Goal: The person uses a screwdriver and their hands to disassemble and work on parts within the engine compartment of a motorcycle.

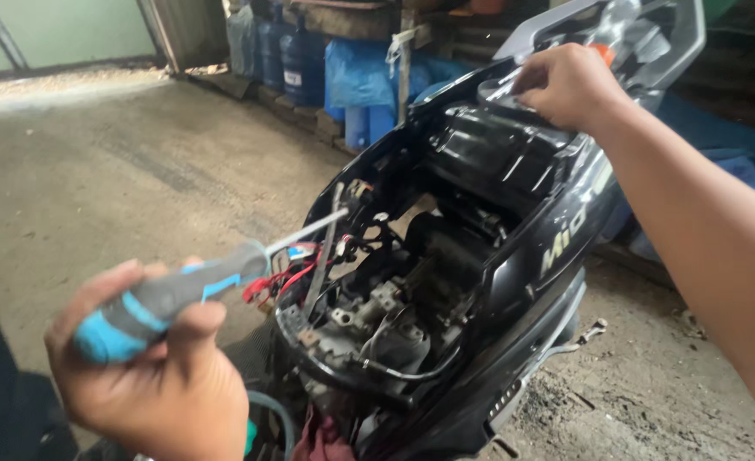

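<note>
Bare concrete floor (96,171), dusty, with blue water jugs (296,55) and blue plastic wrapping (360,72) stacked along the back wall.

Black scooter body (514,256) fills the centre, its front cover off, so the inner bay lies open: red wires (279,277), metal brackets and grey fittings all exposed to view.

Left hand (151,376), low at the near edge, is wrapped in a fist around the grey-and-blue handle of a screwdriver (194,294). The shaft points up and right, its tip just beside the rim of the open bay, close to the red wires but apparently apart from them (blur makes contact hard to judge). The tool is held level with the opening, likely so that the tip can be steered in among the wiring.

Right hand (565,85) reaches across to the top of the scooter, fingers curled down onto a pale grey panel (617,34) by the upper edge. Reads as a bracing or pulling grip; whether the fingers actually pinch the panel cannot be told.

Small wrench (587,333) lies on the floor beside the scooter, away from both hands.
</note>
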